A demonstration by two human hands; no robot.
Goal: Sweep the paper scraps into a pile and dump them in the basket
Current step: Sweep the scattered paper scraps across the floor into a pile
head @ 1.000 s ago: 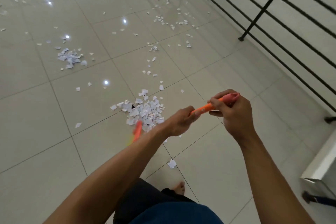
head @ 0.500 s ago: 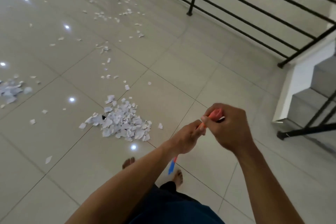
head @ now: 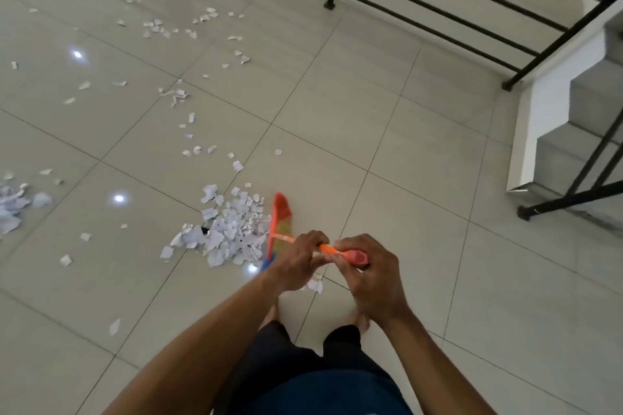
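A pile of white paper scraps (head: 229, 234) lies on the tiled floor just ahead of my feet. An orange broom head (head: 281, 217) with coloured bristles stands against the pile's right edge. Its orange handle (head: 332, 250) runs back toward me. My left hand (head: 298, 261) grips the handle lower down, and my right hand (head: 369, 274) grips its reddish top end. A smaller heap of scraps (head: 13, 205) sits at the left edge. Loose scraps (head: 188, 118) trail away across the floor to the far left. No basket is in view.
A black metal railing (head: 421, 0) runs along the far right side of the floor. Grey stairs (head: 573, 131) with a white side wall rise at the right. My bare feet and dark shorts (head: 317, 370) are at the bottom centre.
The view swung right and then down. The broom head moved from behind my left arm to the right edge of the pile. Both hands kept their grip on the handle.
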